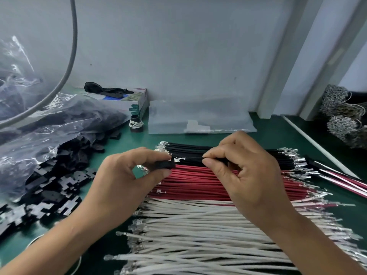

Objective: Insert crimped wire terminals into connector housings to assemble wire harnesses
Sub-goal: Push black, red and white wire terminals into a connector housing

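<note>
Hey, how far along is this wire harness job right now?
Early, by the look of it. Done: a few assembled harnesses seem to lie at the right. In hand: the left hand grips a black housing while the right hand pinches a black wire, terminal just outside it. Left: big rows of black, red and white wires.

Matt rubbery white wires [198, 225] end in shiny metal terminals [139, 223]; glossy crinkled plastic bag [39, 126] on smooth green mat [123, 139].

Green mat [127, 142]: bare strip left of wire rows [218, 195], flanked by black housing pile [59, 175]; behind the wire rows, plastic bag [198, 118] blocks the wall side.
</note>
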### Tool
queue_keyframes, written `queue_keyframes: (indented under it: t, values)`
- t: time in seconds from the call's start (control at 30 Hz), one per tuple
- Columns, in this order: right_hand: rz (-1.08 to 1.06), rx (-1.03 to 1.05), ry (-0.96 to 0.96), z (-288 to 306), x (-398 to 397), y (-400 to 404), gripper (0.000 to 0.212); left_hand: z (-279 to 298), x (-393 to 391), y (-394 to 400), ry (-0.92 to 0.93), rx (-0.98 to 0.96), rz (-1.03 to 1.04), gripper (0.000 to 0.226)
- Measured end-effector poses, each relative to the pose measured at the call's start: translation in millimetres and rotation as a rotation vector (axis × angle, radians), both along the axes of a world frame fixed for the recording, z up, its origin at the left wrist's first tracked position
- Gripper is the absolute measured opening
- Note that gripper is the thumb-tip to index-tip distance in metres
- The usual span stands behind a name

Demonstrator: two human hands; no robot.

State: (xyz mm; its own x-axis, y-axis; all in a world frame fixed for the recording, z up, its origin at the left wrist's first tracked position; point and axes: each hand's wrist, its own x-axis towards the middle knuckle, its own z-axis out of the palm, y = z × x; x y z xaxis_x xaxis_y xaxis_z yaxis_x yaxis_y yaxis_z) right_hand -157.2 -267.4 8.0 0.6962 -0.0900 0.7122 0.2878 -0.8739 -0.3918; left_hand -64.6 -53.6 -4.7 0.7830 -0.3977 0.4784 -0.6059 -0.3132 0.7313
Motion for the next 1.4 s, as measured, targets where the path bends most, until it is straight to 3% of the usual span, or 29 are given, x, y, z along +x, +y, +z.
queue_keyframes:
  t: [0.13, 0.43, 0.97, 1.07, 1.2, 1.33, 1.4]
  values:
    - [0.009, 0.030, 0.042, -2, 1, 0, 0.009, 2, -1, -1, 0.019, -0.044, -0.051, 0.017]
    - [0.133, 0.122, 0.230, -3, 2, -3, 0.006, 2, -2, -1, -0.017, -0.042, -0.088, 0.018]
    - [0.212, 0.193, 0.381, 2, 3, -7, 0.004, 0, 2, 0, 0.057, -0.013, -0.179, 0.017]
    - [0.164, 0.113, 0.318, -1, 2, -1, 0.004, 1, 2, 2, 0.013, 0.038, -0.148, 0.014]
    - [0.039, -0.199, 0.189, 2, 1, 7, 0.006, 1, 0, 1, -0.046, 0.102, -0.102, 0.018]
    - [0.164, 0.134, 0.271, -3, 3, 3, 0.005, 2, 2, 3, -0.017, 0.048, -0.162, 0.016]
    - [0.185, 0.145, 0.267, -5, 3, 6, 0.006, 0, 1, 2, -0.013, 0.047, -0.183, 0.016]
